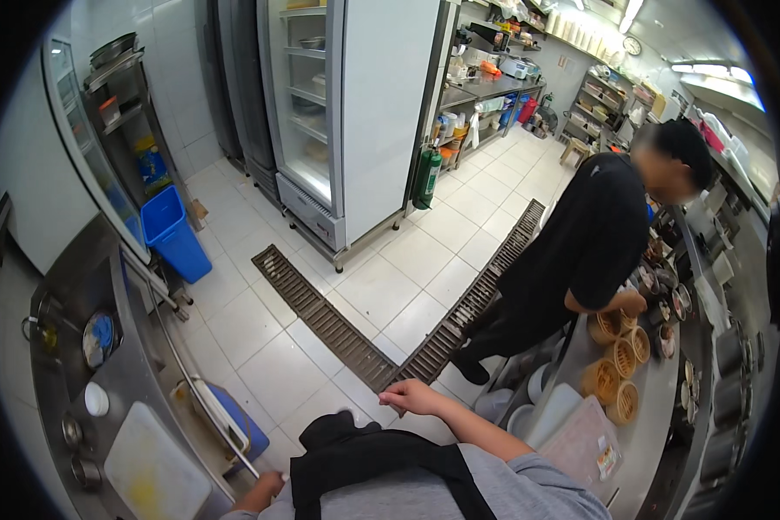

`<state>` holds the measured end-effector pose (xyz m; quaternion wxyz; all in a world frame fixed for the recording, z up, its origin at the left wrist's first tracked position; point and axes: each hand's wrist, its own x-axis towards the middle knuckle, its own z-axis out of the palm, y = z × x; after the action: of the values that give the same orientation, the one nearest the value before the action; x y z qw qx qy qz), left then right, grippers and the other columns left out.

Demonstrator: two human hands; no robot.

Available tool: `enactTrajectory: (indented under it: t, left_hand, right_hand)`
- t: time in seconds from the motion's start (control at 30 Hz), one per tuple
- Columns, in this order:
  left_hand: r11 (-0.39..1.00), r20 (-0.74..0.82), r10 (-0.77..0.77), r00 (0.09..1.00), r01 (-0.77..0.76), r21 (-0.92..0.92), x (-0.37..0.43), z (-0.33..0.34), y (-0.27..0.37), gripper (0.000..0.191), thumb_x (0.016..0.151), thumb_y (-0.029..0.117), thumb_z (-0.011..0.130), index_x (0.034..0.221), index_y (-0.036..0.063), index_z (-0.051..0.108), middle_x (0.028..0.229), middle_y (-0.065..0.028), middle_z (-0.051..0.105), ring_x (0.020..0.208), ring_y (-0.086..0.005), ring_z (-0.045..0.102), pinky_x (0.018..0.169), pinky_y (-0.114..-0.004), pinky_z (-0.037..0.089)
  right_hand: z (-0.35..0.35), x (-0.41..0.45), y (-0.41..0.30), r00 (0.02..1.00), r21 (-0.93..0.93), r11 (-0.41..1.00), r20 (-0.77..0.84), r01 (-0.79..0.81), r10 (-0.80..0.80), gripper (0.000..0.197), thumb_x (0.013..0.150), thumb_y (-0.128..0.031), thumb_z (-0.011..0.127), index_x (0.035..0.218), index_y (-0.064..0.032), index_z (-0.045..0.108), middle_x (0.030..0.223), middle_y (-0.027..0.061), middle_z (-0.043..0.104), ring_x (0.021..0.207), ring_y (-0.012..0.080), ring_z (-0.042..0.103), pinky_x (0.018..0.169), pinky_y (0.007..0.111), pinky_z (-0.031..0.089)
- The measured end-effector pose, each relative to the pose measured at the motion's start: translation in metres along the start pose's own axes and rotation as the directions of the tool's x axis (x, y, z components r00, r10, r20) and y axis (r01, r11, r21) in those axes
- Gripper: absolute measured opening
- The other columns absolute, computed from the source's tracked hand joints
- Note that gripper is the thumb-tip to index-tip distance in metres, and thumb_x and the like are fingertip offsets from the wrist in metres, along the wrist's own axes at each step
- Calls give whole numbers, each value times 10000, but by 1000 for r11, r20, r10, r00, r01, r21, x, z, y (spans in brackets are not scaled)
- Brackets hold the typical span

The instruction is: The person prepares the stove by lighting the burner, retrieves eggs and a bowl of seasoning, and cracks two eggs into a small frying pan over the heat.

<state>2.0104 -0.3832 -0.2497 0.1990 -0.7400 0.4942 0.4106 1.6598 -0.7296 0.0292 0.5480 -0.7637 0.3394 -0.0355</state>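
My right hand is in front of my body, above the corner of the floor drain grating. Its fingers are bent together, and nothing shows in them. Low at the left, my left hand is beside the steel counter with its metal rail. A small white spot shows at its fingertips, too small to name. On that counter lies a white cutting board with yellow stains. A white tub and small steel bowls stand beside it.
At the right, a co-worker in black leans over a counter with bamboo steamers and a pinkish board. A glass-door refrigerator, a blue bin and a green fire extinguisher stand ahead.
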Motion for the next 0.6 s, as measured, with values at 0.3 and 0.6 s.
enactTrajectory:
  t: [0.3, 0.6]
  left_hand:
    - [983, -21, -6, 1000, 2, -181, 153, -178, 9, 641, 630, 545, 685, 1065, 78, 624, 1077, -153, 614, 1002, -307, 584, 850, -378, 463]
    - [954, -291, 76, 954, -154, -258, 306, -601, 186, 543, 657, 514, 697, 919, 39, 662, 874, -148, 660, 760, -282, 628, 710, -373, 495]
  right_hand:
    - [-85, 67, 187, 852, -528, 717, -21, -454, 524, 339, 841, -417, 502, 963, -150, 673, 918, 113, 653, 882, 315, 609, 758, 428, 480]
    - [-187, 88, 286, 610, -163, 589, -273, -791, 744, 375, 844, -424, 510, 986, -118, 673, 988, 130, 642, 939, 320, 593, 806, 412, 465]
